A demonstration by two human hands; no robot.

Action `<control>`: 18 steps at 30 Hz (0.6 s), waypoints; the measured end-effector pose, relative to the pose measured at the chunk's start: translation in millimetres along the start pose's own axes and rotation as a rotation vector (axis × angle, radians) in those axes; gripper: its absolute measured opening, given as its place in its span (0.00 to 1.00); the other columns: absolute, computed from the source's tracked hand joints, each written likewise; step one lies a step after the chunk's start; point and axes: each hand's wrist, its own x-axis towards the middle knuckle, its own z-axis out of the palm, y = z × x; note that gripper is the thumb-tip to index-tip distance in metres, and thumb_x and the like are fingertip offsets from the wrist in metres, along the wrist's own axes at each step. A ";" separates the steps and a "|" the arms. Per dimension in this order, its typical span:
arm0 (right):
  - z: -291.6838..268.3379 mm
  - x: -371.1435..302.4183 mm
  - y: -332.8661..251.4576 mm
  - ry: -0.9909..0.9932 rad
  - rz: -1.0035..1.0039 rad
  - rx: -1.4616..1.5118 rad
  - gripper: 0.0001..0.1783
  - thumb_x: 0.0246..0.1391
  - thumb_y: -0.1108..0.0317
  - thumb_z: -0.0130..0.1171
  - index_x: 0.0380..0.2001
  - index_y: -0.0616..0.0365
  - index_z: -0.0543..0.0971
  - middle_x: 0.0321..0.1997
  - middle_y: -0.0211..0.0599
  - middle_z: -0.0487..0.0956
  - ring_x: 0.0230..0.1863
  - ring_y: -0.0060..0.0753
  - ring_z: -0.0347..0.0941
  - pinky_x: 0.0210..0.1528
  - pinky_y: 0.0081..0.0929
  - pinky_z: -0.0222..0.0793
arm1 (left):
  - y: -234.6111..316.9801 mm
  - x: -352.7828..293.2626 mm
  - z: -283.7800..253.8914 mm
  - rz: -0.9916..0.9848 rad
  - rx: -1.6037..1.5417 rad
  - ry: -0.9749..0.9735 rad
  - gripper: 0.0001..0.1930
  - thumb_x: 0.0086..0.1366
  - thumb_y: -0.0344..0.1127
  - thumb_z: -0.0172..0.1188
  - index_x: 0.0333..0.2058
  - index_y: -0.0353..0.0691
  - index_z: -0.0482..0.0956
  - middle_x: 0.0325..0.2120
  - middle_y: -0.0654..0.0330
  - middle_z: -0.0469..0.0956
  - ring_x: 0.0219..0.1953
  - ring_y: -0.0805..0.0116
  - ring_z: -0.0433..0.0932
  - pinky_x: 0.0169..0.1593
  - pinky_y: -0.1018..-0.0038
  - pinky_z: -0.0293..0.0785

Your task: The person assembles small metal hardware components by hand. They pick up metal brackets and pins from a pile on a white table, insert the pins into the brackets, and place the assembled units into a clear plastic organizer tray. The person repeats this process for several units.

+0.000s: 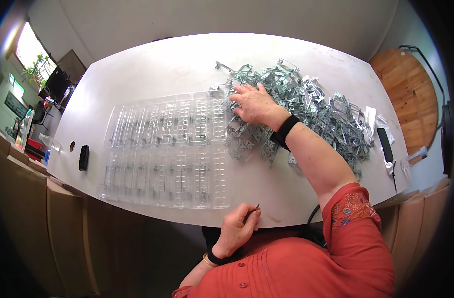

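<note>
Head view, looking down on a pale tabletop, with clock directions taken from the middle of the picture. A person in a red top sits at the near edge, at 6 o'clock. A large, tangled heap of metal pieces, silvery and thin, spreads from 12 round to 3 o'clock.

The right hand is over the heap's left side, at about 1 o'clock, palm down. Its grip is open, the fingers spread apart and pointing toward 10 o'clock among the nearest pieces. A black wristband circles that wrist.

The left hand is at 6 o'clock, by the tabletop's near edge. Its grip is closed around a thin dark item, whose tip pokes out past the fingers; the rest is too hidden to identify. A gold bracelet shows below that hand.

Toward 9 o'clock lies a clear plastic tray with long, narrow compartments in two rows. Small grey parts show through many of them. Its right end is just beside the heap. Farther out at 9 o'clock is a small black block; out at 3 o'clock, past the heap, lies a black oblong item.
</note>
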 end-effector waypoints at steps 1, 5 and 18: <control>0.5 0.1 3.4 0.010 -0.025 -0.019 0.26 0.66 0.56 0.59 0.65 0.46 0.78 0.73 0.39 0.71 0.77 0.47 0.63 0.79 0.67 0.48 | 0.7 -0.4 0.2 -0.011 -0.001 0.003 0.04 0.75 0.26 0.63 0.43 0.32 0.81 0.27 0.64 0.82 0.25 0.80 0.79 0.30 0.80 0.77; -7.2 3.9 5.5 -0.037 -0.063 -0.099 0.23 0.66 0.53 0.59 0.61 0.46 0.80 0.68 0.36 0.75 0.73 0.44 0.69 0.78 0.66 0.50 | -1.6 -1.1 0.6 -0.022 0.000 0.011 0.04 0.75 0.27 0.63 0.44 0.32 0.82 0.27 0.64 0.82 0.25 0.80 0.80 0.30 0.80 0.77; -25.2 -15.5 18.4 -0.170 0.037 -0.193 0.19 0.62 0.58 0.60 0.56 0.42 0.82 0.65 0.31 0.77 0.70 0.42 0.71 0.79 0.63 0.50 | 7.4 -0.9 1.9 -0.026 -0.017 0.042 0.06 0.76 0.30 0.63 0.42 0.33 0.80 0.23 0.65 0.79 0.24 0.81 0.78 0.29 0.79 0.75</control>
